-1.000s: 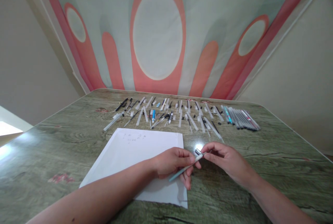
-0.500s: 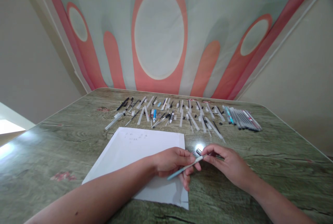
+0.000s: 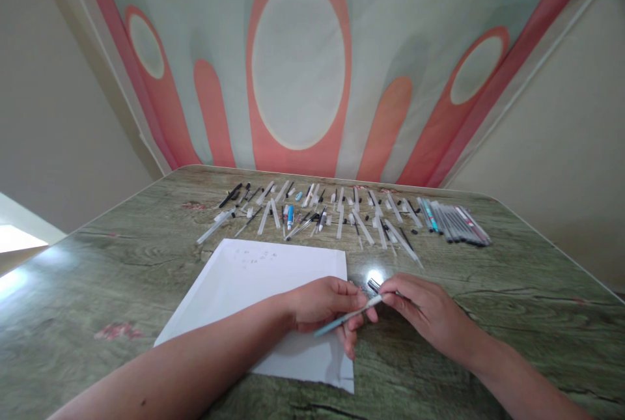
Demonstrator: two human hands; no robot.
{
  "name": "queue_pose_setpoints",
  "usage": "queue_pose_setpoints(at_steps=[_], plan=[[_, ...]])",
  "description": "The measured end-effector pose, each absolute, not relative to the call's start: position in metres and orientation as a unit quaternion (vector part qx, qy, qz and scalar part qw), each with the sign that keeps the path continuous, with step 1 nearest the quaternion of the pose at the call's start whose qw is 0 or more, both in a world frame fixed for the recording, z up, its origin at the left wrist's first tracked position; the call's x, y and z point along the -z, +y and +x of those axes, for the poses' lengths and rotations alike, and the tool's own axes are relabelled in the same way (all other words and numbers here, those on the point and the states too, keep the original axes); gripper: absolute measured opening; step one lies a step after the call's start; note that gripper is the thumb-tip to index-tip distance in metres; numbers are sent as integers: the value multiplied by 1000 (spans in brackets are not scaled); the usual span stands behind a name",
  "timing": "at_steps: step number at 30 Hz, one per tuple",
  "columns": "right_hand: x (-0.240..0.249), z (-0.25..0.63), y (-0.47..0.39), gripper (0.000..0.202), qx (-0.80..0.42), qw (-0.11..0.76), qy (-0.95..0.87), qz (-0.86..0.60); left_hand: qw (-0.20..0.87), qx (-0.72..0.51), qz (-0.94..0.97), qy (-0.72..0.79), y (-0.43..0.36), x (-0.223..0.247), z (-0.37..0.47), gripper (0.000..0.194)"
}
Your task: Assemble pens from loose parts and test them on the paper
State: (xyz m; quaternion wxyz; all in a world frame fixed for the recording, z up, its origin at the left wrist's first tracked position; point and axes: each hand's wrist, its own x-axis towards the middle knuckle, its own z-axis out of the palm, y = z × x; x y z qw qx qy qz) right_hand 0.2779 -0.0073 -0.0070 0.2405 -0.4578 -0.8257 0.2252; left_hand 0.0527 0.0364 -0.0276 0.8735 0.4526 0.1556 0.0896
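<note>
The pen [image 3: 334, 324] is up in front of you, over the R edge of the paper [image 3: 288, 277], tilted: its blue-grey end points down-L, its whitish end up-R. Your L hand [image 3: 325, 305] has it pinched b/w thumb & fingers approx midway along; the other fingers curl loosely under it. Your R hand [image 3: 424, 308] has thumb & forefinger pressed together at the whitish end, pinching the pen's tip there. A dark shiny cap [image 3: 374, 285] sits right by those R fingertips; can't tell which hand, if either, grips it.

The paper lies flat under your L hand & forearm, w/ faint handwriting [image 3: 254, 257] nr its far edge, too small to read. Further off, a loose band of pen parts runs across the table [image 3: 122, 264]: clear barrels [image 3: 340, 223], thin dark refills [image 3: 405, 236], small caps etc. Among them: a blue piece [image 3: 290, 217] nr the middle, & a black pen [image 3: 230, 195] at the far L end. At the R end of the band, a bunch of pens [image 3: 456, 224] lies side by side, incl. teal ones on its L. Behind the table: a grey-green wall covering [image 3: 215, 10] w/ coral shapes.
</note>
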Motion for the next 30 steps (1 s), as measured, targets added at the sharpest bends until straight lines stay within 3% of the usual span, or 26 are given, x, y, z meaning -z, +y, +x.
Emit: queue_pose_setpoints(at_steps=[30], plan=[[4, 278, -10, 16, -191, 218, -848, -443, 861, -77, 466, 187, 36, 25, 53, 31]])
